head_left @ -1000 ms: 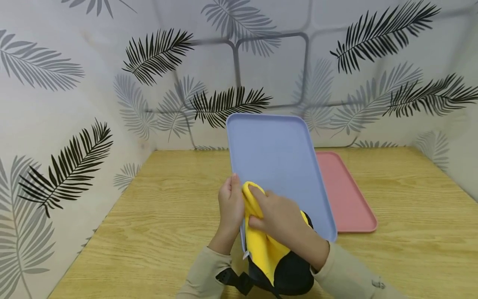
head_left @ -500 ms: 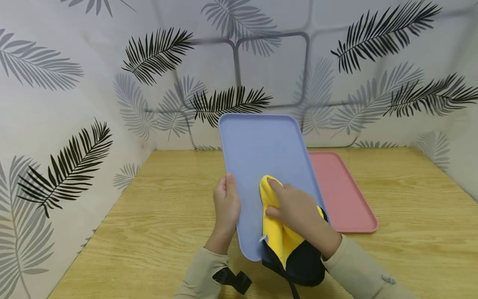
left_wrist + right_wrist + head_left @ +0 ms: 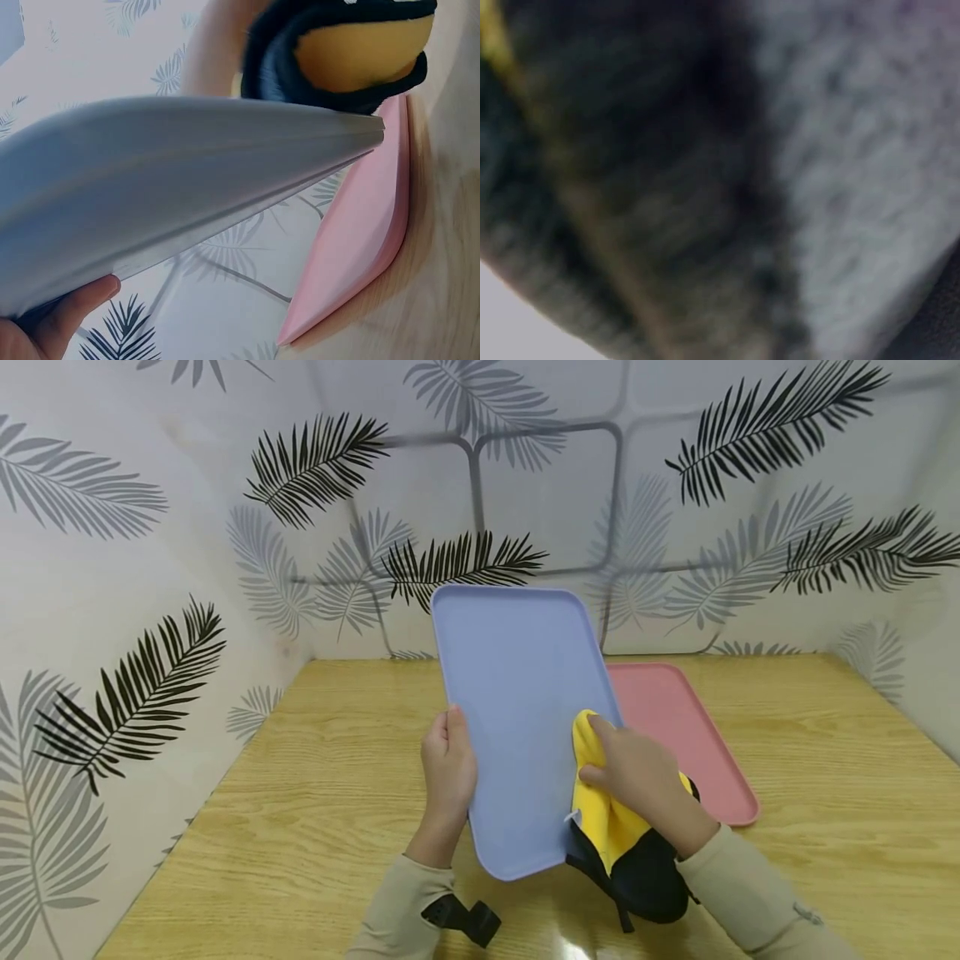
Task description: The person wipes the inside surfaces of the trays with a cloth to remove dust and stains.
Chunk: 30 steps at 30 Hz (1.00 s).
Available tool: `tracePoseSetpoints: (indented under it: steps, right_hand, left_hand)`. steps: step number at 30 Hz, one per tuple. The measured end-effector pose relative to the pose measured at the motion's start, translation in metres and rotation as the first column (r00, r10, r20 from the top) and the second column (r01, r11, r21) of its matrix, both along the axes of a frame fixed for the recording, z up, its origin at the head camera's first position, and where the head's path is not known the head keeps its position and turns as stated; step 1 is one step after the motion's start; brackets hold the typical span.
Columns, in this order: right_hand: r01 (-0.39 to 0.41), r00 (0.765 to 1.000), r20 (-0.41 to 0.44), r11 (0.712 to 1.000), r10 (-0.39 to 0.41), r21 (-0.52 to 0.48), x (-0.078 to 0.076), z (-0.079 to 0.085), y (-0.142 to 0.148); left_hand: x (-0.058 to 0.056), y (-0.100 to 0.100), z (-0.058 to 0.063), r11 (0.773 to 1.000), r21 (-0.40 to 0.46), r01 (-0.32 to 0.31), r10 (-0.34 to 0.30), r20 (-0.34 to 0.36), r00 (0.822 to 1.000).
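In the head view my left hand (image 3: 450, 764) grips the left edge of a blue tray (image 3: 517, 693), thumb on the rim. The tray is held up at a tilt above the table. My right hand (image 3: 645, 777) holds a yellow and black cloth (image 3: 592, 818) against the tray's lower right side. The cloth's black part hangs below the hand. From the left wrist, the tray (image 3: 187, 172) shows edge-on, with the cloth (image 3: 360, 52) at its far side. Dark blurred fabric (image 3: 667, 187) fills most of the right wrist view, and the right fingers are hidden there.
A pink tray (image 3: 693, 743) lies on the wooden table (image 3: 337, 777) behind and to the right of the blue one. Behind the table stands a leaf-patterned backdrop (image 3: 540, 502). A black strap (image 3: 461, 920) is on the left wrist.
The cloth and my right hand have slid right across the blue tray, from its left side to its right edge. My left hand and the tray have shifted a little left.
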State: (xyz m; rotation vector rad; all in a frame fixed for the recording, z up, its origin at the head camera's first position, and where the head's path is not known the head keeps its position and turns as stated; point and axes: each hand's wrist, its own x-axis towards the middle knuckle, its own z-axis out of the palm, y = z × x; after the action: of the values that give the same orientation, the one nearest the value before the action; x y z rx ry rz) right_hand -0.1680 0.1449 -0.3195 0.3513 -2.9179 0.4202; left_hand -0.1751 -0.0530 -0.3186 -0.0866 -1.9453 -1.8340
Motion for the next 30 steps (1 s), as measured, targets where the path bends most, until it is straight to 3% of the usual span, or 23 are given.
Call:
tracePoseSetpoints:
  steps: [8,15,23,30]
  right_hand:
    - [0.065,0.997,0.026,0.997,-0.066,0.042,-0.007,-0.011,0.020]
    - [0.054,0.997,0.058,0.998,-0.056,0.033,-0.006,-0.011,0.022]
    - [-0.025,0.999,0.036,0.998,0.027,-0.063,-0.004,-0.012,0.021]
    - [-0.097,0.995,-0.027,0.992,0.095,-0.084,0.005,-0.007,0.004]
  left_hand:
    - [0.000,-0.003,0.003,1.000,-0.022,-0.015,0.014,-0.038,0.999]
    - [-0.001,-0.005,0.002,1.000,0.000,-0.014,0.014,-0.016,1.000]
    - [0.000,-0.005,0.003,1.000,0.006,-0.007,0.007,-0.013,1.000]
    - [-0.001,-0.005,0.003,1.000,0.007,-0.011,0.011,-0.018,1.000]
